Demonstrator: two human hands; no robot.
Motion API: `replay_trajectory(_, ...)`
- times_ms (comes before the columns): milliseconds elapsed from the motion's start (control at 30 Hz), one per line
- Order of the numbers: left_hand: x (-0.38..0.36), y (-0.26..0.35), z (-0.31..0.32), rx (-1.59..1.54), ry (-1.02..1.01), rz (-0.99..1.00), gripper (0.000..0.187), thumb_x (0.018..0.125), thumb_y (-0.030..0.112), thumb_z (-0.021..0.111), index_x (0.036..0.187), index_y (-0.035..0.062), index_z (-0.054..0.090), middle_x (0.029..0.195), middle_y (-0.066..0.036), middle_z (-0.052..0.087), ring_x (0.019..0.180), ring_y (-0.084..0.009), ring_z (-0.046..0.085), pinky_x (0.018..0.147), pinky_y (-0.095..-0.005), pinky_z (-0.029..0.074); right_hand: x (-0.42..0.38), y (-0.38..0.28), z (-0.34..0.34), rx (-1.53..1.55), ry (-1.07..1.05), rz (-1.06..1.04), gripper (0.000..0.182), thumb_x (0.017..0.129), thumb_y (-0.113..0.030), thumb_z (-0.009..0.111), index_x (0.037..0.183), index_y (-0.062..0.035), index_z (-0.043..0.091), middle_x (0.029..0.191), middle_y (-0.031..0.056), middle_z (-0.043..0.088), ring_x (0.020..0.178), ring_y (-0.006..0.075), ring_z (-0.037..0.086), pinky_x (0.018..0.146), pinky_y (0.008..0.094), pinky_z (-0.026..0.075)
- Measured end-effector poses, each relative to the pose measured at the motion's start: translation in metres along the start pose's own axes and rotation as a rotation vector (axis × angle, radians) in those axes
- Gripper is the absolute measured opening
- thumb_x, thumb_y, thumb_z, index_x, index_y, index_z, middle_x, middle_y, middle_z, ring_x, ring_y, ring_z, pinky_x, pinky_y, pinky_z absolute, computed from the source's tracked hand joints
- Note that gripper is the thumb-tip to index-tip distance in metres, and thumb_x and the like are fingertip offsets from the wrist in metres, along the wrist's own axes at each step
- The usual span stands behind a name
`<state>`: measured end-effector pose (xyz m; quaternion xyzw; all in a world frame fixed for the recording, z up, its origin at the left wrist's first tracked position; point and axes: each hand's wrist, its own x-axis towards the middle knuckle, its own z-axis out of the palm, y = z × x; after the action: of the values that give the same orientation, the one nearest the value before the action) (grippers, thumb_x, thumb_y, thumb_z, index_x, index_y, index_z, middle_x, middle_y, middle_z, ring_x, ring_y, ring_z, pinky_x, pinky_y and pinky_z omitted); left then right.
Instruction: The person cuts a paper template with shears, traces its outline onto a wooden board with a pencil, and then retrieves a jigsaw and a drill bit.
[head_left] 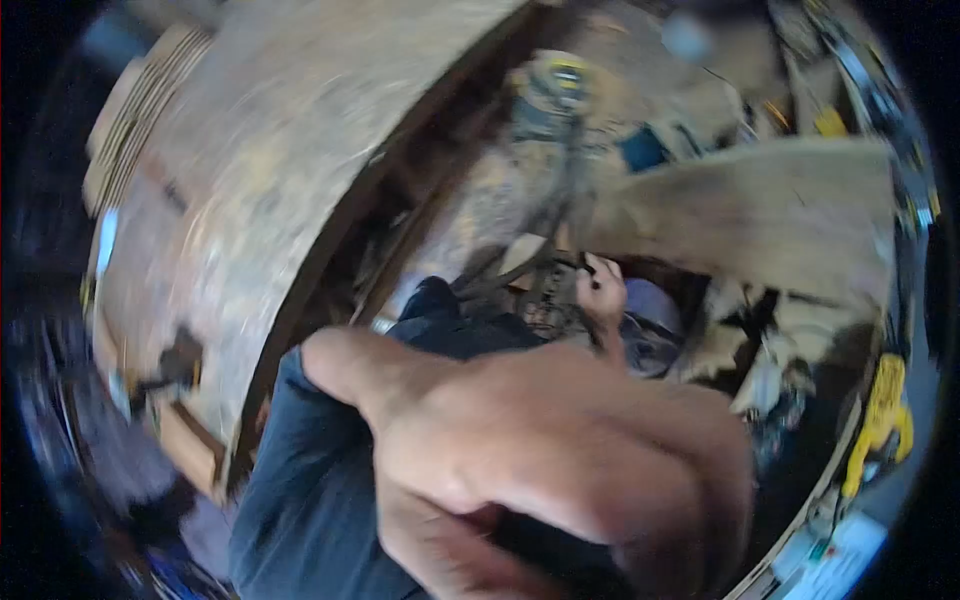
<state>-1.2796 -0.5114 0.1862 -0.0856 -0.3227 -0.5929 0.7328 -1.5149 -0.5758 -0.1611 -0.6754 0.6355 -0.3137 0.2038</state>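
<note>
Very near the camera, my left hand [560,430] is raised and smeared by motion. One digit stretches out to the left, with a gap below it, and nothing shows in its grasp. Farther down, my right hand [604,290] is closed on what looks like a dark cable [530,268], whose far part blurs into the clutter. My left hand covers most of the right forearm. Dark trousers [320,485] and a bent knee lie below and to the left of the hands. A purple rounded thing [650,308] is just right of my right hand.
A large worn board [280,140] slopes across the left, with a dark gap along its edge. A pale curved panel [770,205] extends to the right. A yellow power tool [882,420] lies at the right edge. A blurred greenish object [550,95] stands beyond the hands.
</note>
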Motion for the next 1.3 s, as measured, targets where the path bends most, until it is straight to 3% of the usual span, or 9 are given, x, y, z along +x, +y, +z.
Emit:
replay_trajectory(133,0.073,-0.050,-0.093,0.197,-0.265,-0.228,0.030,0.098,0.031,0.069,0.098,0.0015,0.068,0.100,-0.015,0.068,0.089,-0.0261,0.063,0.081,-0.0378,0.051,0.009,0.045,-0.018,-0.025,0.256,0.008,0.026,0.088,-0.009,0.069,0.113,-0.0012,0.071,0.105,0.0193,0.069,0.095,0.0332,0.069,0.085,0.0424,0.055)
replay_trajectory(300,0.101,-0.123,-0.241,0.729,0.064,-0.568,0.028,0.089,-0.006,0.072,0.113,0.0018,0.062,0.101,-0.006,0.062,0.090,-0.0134,0.060,0.083,-0.0295,0.051,-0.005,0.068,-0.023,-0.064,0.312,0.347,0.024,0.084,-0.006,0.070,0.108,-0.0017,0.073,0.102,0.0186,0.072,0.090,0.0321,0.070,0.080,0.0406,0.055)
replay_trajectory(333,0.103,-0.142,-0.277,0.761,0.064,-0.548,0.025,0.090,-0.005,0.071,0.113,0.0018,0.064,0.098,-0.004,0.061,0.088,-0.0114,0.060,0.080,-0.0274,0.051,-0.004,0.076,-0.018,-0.078,0.285,0.548,0.024,0.084,-0.007,0.070,0.108,-0.0025,0.074,0.100,0.0189,0.072,0.087,0.0322,0.070,0.080,0.0410,0.055)
replay_trajectory(533,0.215,-0.226,-0.414,0.958,0.002,-0.896,0.033,0.100,0.013,0.070,0.129,-0.0030,0.067,0.113,-0.009,0.073,0.095,-0.0129,0.068,0.088,-0.0276,0.053,0.113,0.094,-0.009,-0.146,0.414,0.667,0.029,0.086,-0.017,0.071,0.110,-0.0012,0.075,0.097,0.0181,0.073,0.083,0.0311,0.072,0.079,0.0392,0.056)
replay_trajectory(733,0.351,-0.276,-0.468,0.834,0.137,-0.800,0.042,0.104,0.019,0.066,0.136,-0.0071,0.058,0.112,-0.010,0.073,0.102,-0.0151,0.068,0.094,-0.0299,0.052,0.300,0.064,-0.055,-0.138,0.505,0.530,0.025,0.088,-0.013,0.071,0.109,-0.0006,0.075,0.093,0.0175,0.074,0.076,0.0219,0.070,0.072,0.0331,0.055)
replay_trajectory(967,0.426,-0.314,-0.485,0.898,0.205,-0.732,0.045,0.104,0.022,0.064,0.137,-0.0085,0.056,0.113,-0.012,0.073,0.105,-0.0171,0.067,0.097,-0.0307,0.051,0.333,0.155,-0.070,-0.212,0.668,0.680,0.026,0.090,-0.015,0.070,0.110,0.0011,0.076,0.096,0.0171,0.075,0.073,0.0199,0.069,0.070,0.0315,0.056)
replay_trajectory(1033,0.441,-0.334,-0.483,0.968,0.147,-0.755,0.044,0.105,0.021,0.064,0.137,-0.0081,0.056,0.113,-0.013,0.073,0.105,-0.0175,0.067,0.097,-0.0309,0.051,0.362,0.164,-0.075,-0.177,0.641,0.729,0.027,0.089,-0.016,0.069,0.110,0.0007,0.076,0.102,0.0217,0.074,0.081,0.0289,0.074,0.075,0.0375,0.058)
replay_trajectory(1100,0.447,-0.363,-0.491,0.932,0.160,-0.770,0.043,0.105,0.020,0.063,0.137,-0.0075,0.056,0.114,-0.013,0.072,0.105,-0.0174,0.067,0.097,-0.0312,0.052,0.396,0.176,-0.070,-0.023,0.640,0.755,0.027,0.090,-0.015,0.072,0.111,0.0015,0.076,0.097,0.0182,0.075,0.074,0.0204,0.070,0.071,0.0318,0.056)
replay_trajectory(1300,0.485,-0.470,-0.481,0.844,0.111,-0.796,0.038,0.104,0.015,0.063,0.135,-0.0054,0.058,0.113,-0.013,0.073,0.107,-0.0194,0.068,0.100,-0.0342,0.051,0.539,0.250,-0.083,0.010,0.503,0.616,0.027,0.091,-0.014,0.070,0.110,0.0037,0.075,0.088,0.0168,0.074,0.073,0.0194,0.069,0.068,0.0307,0.054)
